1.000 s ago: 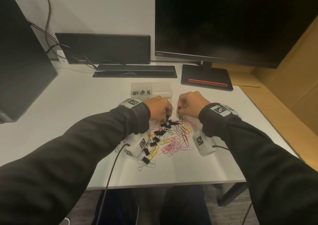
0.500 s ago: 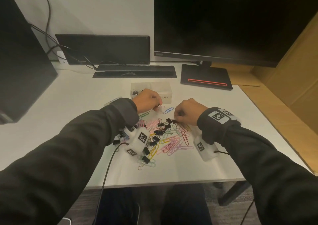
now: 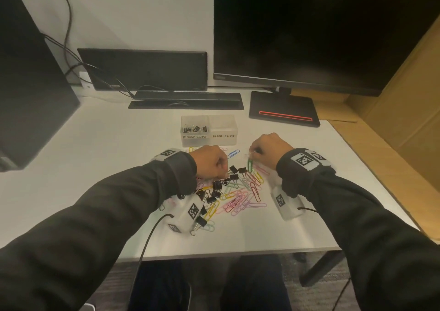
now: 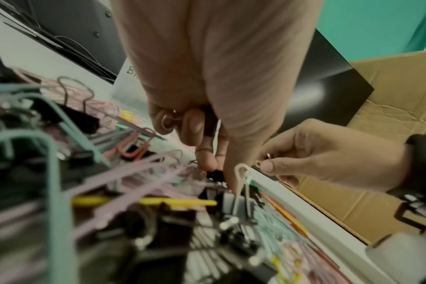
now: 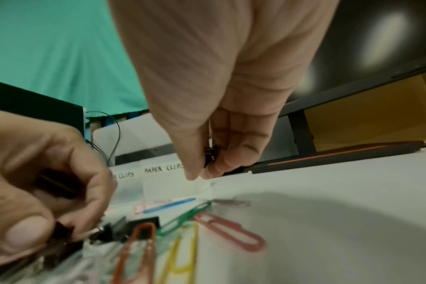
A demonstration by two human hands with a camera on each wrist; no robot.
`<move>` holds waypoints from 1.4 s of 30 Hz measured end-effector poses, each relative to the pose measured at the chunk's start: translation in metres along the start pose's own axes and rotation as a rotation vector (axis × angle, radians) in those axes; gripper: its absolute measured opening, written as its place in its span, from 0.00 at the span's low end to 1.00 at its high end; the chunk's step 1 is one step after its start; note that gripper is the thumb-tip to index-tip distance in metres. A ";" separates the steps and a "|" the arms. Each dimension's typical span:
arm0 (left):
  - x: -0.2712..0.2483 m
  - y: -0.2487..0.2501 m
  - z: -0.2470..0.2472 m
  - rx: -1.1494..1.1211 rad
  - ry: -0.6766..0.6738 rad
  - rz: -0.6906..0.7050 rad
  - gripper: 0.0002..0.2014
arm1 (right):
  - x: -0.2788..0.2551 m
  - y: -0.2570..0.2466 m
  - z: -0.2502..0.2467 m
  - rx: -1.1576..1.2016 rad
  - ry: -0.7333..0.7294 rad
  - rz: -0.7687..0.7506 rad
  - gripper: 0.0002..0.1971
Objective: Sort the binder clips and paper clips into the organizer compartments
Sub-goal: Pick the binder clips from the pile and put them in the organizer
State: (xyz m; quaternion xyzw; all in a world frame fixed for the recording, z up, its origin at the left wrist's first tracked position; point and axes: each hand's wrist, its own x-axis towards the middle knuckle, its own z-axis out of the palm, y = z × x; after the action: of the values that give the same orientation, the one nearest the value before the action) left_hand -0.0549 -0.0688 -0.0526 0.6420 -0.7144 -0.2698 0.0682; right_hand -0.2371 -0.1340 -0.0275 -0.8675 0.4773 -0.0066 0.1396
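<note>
Left hand (image 3: 209, 162): curled, fingertips down in the clip pile (image 3: 234, 193) on the table (image 3: 95, 168), pinching a black binder clip (image 4: 213, 175), with more clips tucked in the palm.
Organizer (image 3: 209, 129): just behind the pile — binder clips lie in its left compartment (labelled "BINDER CLIPS"); the right one reads "PAPER CLIPS".
Right hand (image 3: 270, 149): at the pile's right rear edge, fingers closed on a small black binder clip (image 5: 209, 155) — a green paper clip (image 3: 250, 165) hangs just below it.

Both hands, left (image 3: 209, 162) and right (image 3: 270, 150), hang knuckles-up, fingertips pinched together.
</note>
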 end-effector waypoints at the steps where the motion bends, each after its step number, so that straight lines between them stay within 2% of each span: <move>1: 0.001 -0.002 0.000 -0.003 0.004 0.006 0.09 | -0.001 -0.001 -0.001 0.007 0.013 -0.003 0.13; 4: 0.001 -0.007 -0.001 -0.059 0.050 0.000 0.09 | -0.006 -0.007 -0.002 0.022 0.020 -0.064 0.12; 9: 0.000 -0.014 -0.012 -0.273 0.175 -0.028 0.11 | -0.008 -0.024 0.010 -0.061 -0.092 -0.094 0.12; 13: -0.002 -0.011 -0.018 -0.558 0.204 -0.151 0.10 | -0.004 -0.031 0.014 -0.069 -0.108 -0.052 0.11; 15: -0.001 -0.008 -0.017 -0.799 0.193 -0.246 0.09 | -0.004 -0.033 0.015 -0.070 -0.094 -0.049 0.10; 18: -0.003 -0.006 -0.018 -1.179 0.255 -0.420 0.12 | -0.004 -0.032 0.014 -0.017 -0.057 -0.057 0.09; 22: -0.009 -0.014 -0.034 -1.380 0.288 -0.437 0.10 | -0.002 -0.025 0.007 0.163 0.021 -0.041 0.10; 29: 0.000 -0.027 -0.077 -1.452 0.380 -0.528 0.17 | 0.001 -0.013 -0.010 0.485 0.166 0.027 0.10; 34: 0.015 -0.025 -0.088 -1.379 0.420 -0.551 0.08 | 0.004 -0.008 -0.009 0.741 0.162 0.099 0.09; 38: 0.026 -0.024 -0.081 -1.079 0.409 -0.566 0.09 | 0.005 -0.006 -0.007 0.798 0.142 0.117 0.10; 42: 0.038 -0.026 -0.078 -0.872 0.452 -0.505 0.12 | 0.012 -0.017 -0.015 0.760 0.139 0.086 0.11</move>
State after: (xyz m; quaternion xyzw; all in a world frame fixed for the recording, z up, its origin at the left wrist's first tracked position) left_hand -0.0040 -0.1289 -0.0086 0.7477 -0.3280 -0.4040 0.4125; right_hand -0.2183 -0.1392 -0.0106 -0.7306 0.4852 -0.2360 0.4185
